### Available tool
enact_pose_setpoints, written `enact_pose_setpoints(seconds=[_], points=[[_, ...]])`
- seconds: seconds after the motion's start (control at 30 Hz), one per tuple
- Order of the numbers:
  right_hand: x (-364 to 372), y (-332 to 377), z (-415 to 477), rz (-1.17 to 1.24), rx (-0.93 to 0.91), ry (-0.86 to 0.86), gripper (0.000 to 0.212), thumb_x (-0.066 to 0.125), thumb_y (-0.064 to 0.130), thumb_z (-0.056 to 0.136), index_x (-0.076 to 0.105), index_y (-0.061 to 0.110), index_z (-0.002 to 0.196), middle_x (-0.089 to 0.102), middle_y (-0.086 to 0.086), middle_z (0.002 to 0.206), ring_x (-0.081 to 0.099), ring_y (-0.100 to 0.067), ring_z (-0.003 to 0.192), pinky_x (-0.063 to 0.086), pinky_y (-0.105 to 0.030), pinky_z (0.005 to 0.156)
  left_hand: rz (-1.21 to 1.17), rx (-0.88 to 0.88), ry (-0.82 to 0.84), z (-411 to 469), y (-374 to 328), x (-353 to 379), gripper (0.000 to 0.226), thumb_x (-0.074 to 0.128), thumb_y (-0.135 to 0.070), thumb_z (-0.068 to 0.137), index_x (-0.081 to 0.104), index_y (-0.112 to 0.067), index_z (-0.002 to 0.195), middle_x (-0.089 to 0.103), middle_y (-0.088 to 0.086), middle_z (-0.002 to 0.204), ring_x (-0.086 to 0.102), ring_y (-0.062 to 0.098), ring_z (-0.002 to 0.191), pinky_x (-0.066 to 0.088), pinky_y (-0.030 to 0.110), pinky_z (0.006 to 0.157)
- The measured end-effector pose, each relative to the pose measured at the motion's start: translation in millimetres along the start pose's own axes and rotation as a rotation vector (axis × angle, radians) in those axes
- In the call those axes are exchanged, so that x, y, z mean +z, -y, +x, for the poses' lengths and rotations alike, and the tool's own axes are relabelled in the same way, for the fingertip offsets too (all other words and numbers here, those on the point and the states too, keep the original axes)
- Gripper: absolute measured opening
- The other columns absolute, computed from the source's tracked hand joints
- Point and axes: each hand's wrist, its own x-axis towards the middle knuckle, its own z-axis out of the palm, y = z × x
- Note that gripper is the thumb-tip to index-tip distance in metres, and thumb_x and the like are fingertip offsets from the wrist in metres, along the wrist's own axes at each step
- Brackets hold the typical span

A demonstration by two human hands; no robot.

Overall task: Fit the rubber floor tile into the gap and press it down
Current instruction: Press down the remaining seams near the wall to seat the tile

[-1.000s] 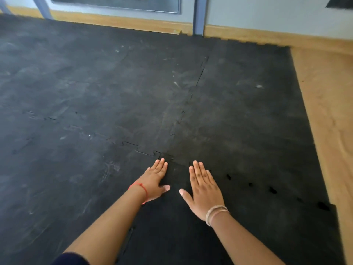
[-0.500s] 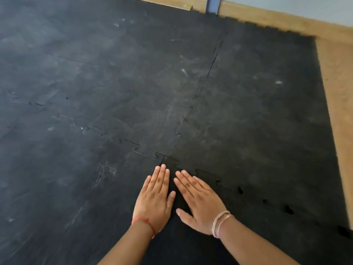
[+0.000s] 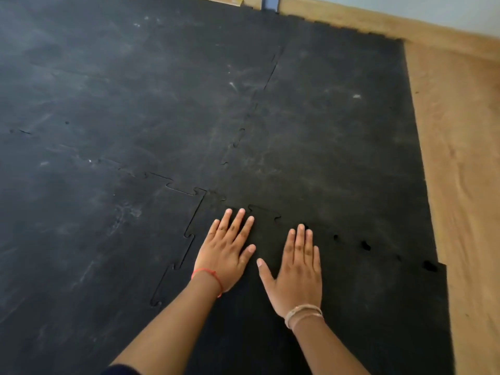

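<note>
Rubber tile [image 3: 365, 307] lay in the gap, and both hands, left [image 3: 226, 253] and right [image 3: 296, 272], rested flat with fingers released, grasping nothing, to press its far seam [image 3: 349, 240] down.

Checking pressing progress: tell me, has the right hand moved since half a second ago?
Yes. The right hand slid right along the tile's far seam, away from the corner joint.
</note>
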Motion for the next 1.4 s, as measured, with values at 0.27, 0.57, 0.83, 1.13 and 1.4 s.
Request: enact_pose_setpoints(seconds=[0.27,0.57,0.83,1.13,1.4], points=[[-4,6,6,0.027,0.007,0.101,0.089,0.009,0.067,0.081,-0.001,0.003,0.143,-0.005,-0.015,0.154,-0.010,-0.028,0.140,-0.001,-0.042,0.114,0.023,-0.002,0.039,4,3,4,0.054,0.004,-0.049,0.092,-0.024,-0.031,0.135,-0.024,-0.007,0.148,-0.033,0.015,0.132,-0.018,0.031,0.109],[-3,-17,11,0.152,-0.107,0.112,0.095,0.024,0.073,0.080,-0.010,0.011,0.144,-0.017,-0.006,0.154,-0.023,-0.014,0.137,-0.014,-0.032,0.108,0.026,-0.015,-0.005,6,-3,3,0.055,0.013,-0.046,0.095,-0.017,-0.025,0.136,-0.014,-0.001,0.153,-0.025,0.013,0.133,-0.011,0.032,0.111],[-13,-101,-18,-0.042,0.028,0.023,0.091,-0.002,0.075,0.077,-0.012,0.011,0.141,-0.011,-0.007,0.154,-0.020,-0.018,0.138,-0.011,-0.031,0.112,-0.047,0.301,0.059,19,-104,25,0.052,0.006,-0.043,0.095,-0.019,-0.021,0.135,-0.025,-0.007,0.143,-0.028,0.008,0.130,-0.017,0.027,0.108],[-10,-104,-10,0.039,0.034,0.041,0.091,0.005,0.076,0.077,-0.010,0.014,0.142,-0.015,-0.001,0.150,-0.020,-0.015,0.138,-0.010,-0.030,0.111,-0.016,0.284,0.116,21,-104,23,0.053,0.003,-0.043,0.094,-0.019,-0.022,0.137,-0.026,-0.008,0.145,-0.032,0.008,0.130,-0.018,0.027,0.109],[-13,-114,-13,0.043,0.005,0.102,0.091,0.007,0.075,0.078,-0.011,0.015,0.144,-0.018,-0.004,0.153,-0.026,-0.013,0.134,-0.011,-0.032,0.110,-0.053,0.216,0.060,22,-102,24,0.059,0.007,-0.050,0.092,-0.017,-0.022,0.137,-0.023,-0.006,0.147,-0.027,0.008,0.132,-0.016,0.026,0.108]])
